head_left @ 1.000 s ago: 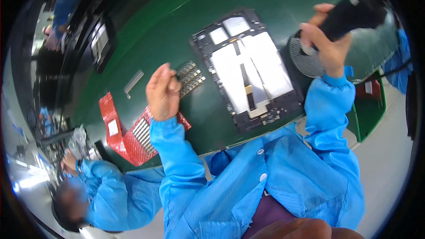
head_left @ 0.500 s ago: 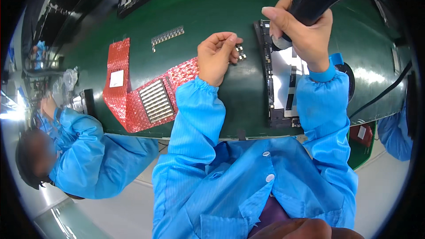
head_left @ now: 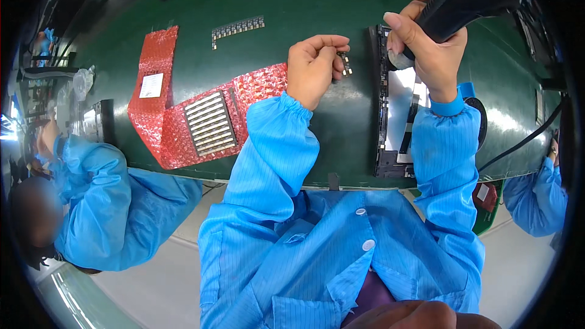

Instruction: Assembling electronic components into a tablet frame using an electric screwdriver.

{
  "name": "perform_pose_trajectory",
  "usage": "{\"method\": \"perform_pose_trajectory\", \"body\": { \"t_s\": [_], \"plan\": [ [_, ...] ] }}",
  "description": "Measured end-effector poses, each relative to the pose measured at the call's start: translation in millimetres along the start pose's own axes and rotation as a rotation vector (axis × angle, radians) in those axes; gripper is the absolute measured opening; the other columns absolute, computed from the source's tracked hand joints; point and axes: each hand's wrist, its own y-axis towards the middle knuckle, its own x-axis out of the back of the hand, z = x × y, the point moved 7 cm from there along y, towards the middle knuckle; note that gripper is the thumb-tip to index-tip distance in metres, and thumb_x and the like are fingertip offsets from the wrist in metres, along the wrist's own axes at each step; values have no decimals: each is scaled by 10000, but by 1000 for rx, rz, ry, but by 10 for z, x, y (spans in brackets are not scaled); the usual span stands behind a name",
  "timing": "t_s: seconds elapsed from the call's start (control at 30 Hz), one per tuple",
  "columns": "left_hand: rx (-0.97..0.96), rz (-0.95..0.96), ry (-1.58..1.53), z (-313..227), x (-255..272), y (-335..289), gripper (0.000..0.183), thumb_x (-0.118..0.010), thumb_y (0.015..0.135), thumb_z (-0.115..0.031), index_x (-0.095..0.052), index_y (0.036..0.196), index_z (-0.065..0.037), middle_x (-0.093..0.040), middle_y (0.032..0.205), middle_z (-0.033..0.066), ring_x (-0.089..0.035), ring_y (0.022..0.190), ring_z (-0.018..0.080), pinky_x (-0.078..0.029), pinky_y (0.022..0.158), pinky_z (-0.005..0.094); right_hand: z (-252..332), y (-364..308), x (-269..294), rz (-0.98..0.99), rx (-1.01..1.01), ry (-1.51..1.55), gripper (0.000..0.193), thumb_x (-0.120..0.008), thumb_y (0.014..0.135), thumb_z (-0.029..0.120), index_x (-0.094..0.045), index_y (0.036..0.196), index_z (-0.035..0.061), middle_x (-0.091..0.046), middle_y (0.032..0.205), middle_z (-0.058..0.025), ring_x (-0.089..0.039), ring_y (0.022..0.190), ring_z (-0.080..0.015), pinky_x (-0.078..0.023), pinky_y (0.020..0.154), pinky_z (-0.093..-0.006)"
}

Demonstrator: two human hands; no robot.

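My left hand [head_left: 314,67] pinches a small dark strip with pale metallic squares [head_left: 345,64] between thumb and fingertips, above the green table. My right hand [head_left: 429,49] is wrapped round a black handheld tool [head_left: 454,9] with a rounded grey end [head_left: 399,60]; its exact kind is hard to tell. That end hangs over an open flat electronic device [head_left: 382,128] with a dark frame, a silvery inner plate and small parts along its left side. My right sleeve covers part of the device. The two hands are apart.
Left of my hands, red bubble wrap [head_left: 155,61] lies under a tray of pale component rows [head_left: 210,123]. Beyond it is a clear strip of small parts [head_left: 239,27]. A black cable [head_left: 524,139] runs at the right. Co-workers in blue [head_left: 97,207] sit on both sides.
The view has shifted slightly. My left hand has turned the small strip more upright. My right hand still grips the black tool over the device.
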Motion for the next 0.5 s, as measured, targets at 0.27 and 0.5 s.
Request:
{"method": "perform_pose_trajectory", "body": {
  "t_s": [0.27,0.5],
  "plan": [
    [43,-14,-96,-28,-39,-49,235,-413,818,-3,-590,945,85,-557,754,70,-437,527,81,-334,449,217,13,-13,23,-1,26,-5,345,-681,755,-20,-490,1042,-24,-561,632,-65,-542,499,-124,-461,495,-255],
    [35,-2,-109,-52,-93,-79,237,-409,820,8,-591,952,82,-538,747,53,-390,517,61,-294,443,209,27,-34,16,9,37,-19,340,-676,754,-33,-492,1038,-12,-568,638,-70,-539,502,-119,-460,496,-246]
  ]
}}
